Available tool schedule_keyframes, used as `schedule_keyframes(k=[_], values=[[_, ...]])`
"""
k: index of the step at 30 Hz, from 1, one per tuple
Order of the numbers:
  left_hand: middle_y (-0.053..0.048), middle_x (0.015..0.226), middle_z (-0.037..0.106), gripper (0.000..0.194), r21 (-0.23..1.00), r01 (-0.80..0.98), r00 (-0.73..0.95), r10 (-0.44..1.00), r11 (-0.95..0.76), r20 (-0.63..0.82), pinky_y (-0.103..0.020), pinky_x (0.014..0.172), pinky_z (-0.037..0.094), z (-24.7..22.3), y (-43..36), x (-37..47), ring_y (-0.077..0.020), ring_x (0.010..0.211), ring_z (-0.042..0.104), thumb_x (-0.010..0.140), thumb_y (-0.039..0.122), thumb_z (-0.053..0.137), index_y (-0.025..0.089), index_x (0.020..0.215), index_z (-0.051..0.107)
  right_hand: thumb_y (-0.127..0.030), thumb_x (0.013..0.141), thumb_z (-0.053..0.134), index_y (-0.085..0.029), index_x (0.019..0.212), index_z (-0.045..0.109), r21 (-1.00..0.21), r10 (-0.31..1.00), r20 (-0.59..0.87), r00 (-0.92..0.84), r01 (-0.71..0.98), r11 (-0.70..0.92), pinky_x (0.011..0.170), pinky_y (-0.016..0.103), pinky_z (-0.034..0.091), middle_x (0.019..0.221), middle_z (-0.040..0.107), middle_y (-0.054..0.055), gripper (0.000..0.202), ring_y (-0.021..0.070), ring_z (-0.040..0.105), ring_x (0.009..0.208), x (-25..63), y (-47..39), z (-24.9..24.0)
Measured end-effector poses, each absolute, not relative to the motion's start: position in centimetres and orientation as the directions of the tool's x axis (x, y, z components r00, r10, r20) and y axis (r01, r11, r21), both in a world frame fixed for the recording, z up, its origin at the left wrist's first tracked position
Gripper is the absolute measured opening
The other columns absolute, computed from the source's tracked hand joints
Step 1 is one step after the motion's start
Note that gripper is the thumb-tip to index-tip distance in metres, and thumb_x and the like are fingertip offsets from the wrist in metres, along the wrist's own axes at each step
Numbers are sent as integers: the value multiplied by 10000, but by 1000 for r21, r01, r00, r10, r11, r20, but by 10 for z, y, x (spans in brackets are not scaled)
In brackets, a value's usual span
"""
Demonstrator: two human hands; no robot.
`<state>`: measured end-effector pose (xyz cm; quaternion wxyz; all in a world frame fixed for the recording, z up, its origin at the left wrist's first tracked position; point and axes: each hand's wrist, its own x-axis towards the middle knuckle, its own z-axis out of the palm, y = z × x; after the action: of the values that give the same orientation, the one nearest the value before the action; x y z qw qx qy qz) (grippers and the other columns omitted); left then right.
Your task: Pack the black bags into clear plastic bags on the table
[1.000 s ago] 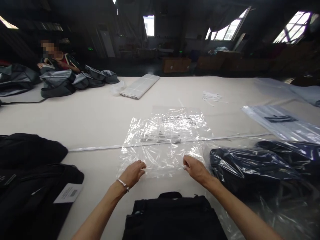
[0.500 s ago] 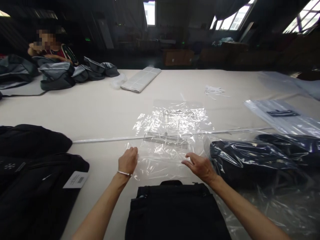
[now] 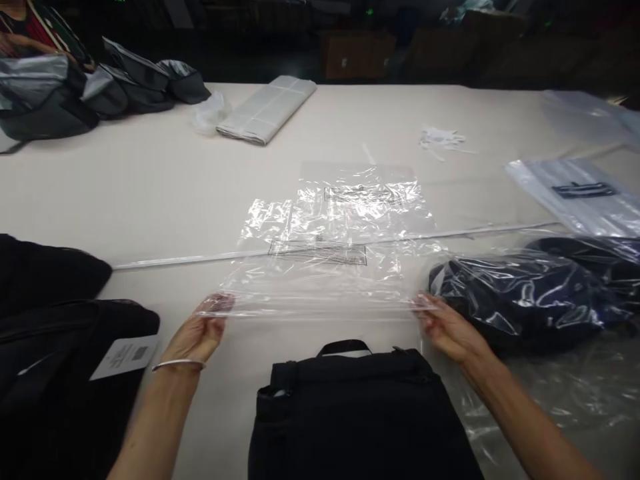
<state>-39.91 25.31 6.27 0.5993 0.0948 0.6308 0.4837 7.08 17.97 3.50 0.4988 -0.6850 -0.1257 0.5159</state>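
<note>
Far beyond our left hand and off to its left, we saw another person's sleeve behind a row of grey bags on the pale table. Just left of that hand lay two dark bags, the upper black bag and the lower black bag, the lower one bearing a white printed tag. We wore a pale bracelet on the left wrist.

Our left hand's fingers were bent at the near left corner of the clear plastic bag, film lying over them; we could not tell whether they pinched it. The bag stretched between our hands, its near edge drawn straight, its body flat beyond them with a printed panel facing up. Well beyond the left hand lay a folded grey sheet. Nearer us than either hand, and between them, lay a black backpack, its handle toward the film.

Our right hand was at the near right corner, film likewise across its fingers; whether they gripped it we could not tell. Well beyond it lay white strips. Just to its right we had dark bags in clear wrapping, and beyond those, a flat clear packet.
</note>
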Motion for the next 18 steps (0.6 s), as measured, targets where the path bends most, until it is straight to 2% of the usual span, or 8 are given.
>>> schedule_keyframes(k=[3, 5, 6, 7, 9, 11, 15, 18], values=[[46, 668, 586, 156, 710, -597, -318, 703, 373, -637, -197, 586, 572, 49, 256, -388, -83, 580, 600, 822, 116, 623, 177, 706, 538, -60, 635, 742, -205, 837, 648, -688, 660, -679, 323, -592, -419, 568, 202, 582, 846, 717, 19, 266, 158, 705, 755, 73, 187, 37], [49, 615, 546, 309, 824, -424, -307, 796, 376, -521, -258, 649, 579, 35, 252, -382, -115, 592, 578, 798, 358, 712, 185, 639, 511, -123, 642, 797, -207, 798, 637, -708, 655, -658, 371, -600, -372, 688, 265, 621, 743, 689, -21, 239, 149, 696, 702, 71, 187, 33], [35, 594, 543, 393, 883, -242, -277, 844, 401, -459, -280, 653, 569, 29, 247, -381, -139, 602, 572, 782, 490, 700, 188, 608, 517, -186, 617, 841, -208, 776, 634, -742, 660, -632, 406, -565, -362, 722, 291, 625, 689, 665, -42, 262, 146, 684, 661, 69, 185, 29], [15, 583, 554, 461, 910, -6, -231, 885, 414, -404, -298, 651, 555, 23, 240, -380, -164, 610, 570, 778, 596, 647, 193, 586, 533, -271, 589, 876, -206, 745, 631, -779, 672, -601, 432, -502, -374, 744, 307, 623, 646, 643, -54, 298, 146, 672, 630, 66, 182, 26], [-31, 612, 615, 529, 830, 440, -110, 938, 343, -330, -321, 657, 529, 14, 221, -379, -204, 636, 582, 811, 677, 501, 204, 590, 584, -482, 572, 868, -197, 659, 616, -838, 704, -545, 455, -298, -456, 771, 329, 609, 598, 626, -41, 390, 169, 666, 623, 61, 172, 19], [-54, 685, 673, 514, 727, 654, 39, 951, 208, -308, -327, 680, 517, 13, 198, -378, -225, 672, 614, 859, 632, 407, 218, 651, 631, -662, 618, 759, -196, 570, 591, -825, 723, -517, 458, -41, -564, 805, 366, 588, 606, 661, 19, 498, 228, 689, 689, 61, 156, 15], [-32, 745, 709, 492, 704, 684, 233, 857, 191, -460, -266, 691, 538, 29, 156, -373, -204, 716, 668, 934, 532, 317, 252, 758, 680, -739, 709, 574, -207, 591, 672, -683, 730, -482, 486, 313, -660, 795, 415, 570, 712, 729, 108, 553, 317, 701, 776, 71, 113, 14], [-16, 1027, 745, 443, 713, 614, 267, 761, 338, -591, -272, 885, 543, 46, 136, -371, -222, 1024, 680, 945, 522, 331, 303, 1064, 697, -721, 742, 501, -227, 688, 743, -579, 718, -484, 500, 432, -692, 733, 400, 580, 761, 746, 100, 553, 346, 705, 810, 75, 86, 11]])
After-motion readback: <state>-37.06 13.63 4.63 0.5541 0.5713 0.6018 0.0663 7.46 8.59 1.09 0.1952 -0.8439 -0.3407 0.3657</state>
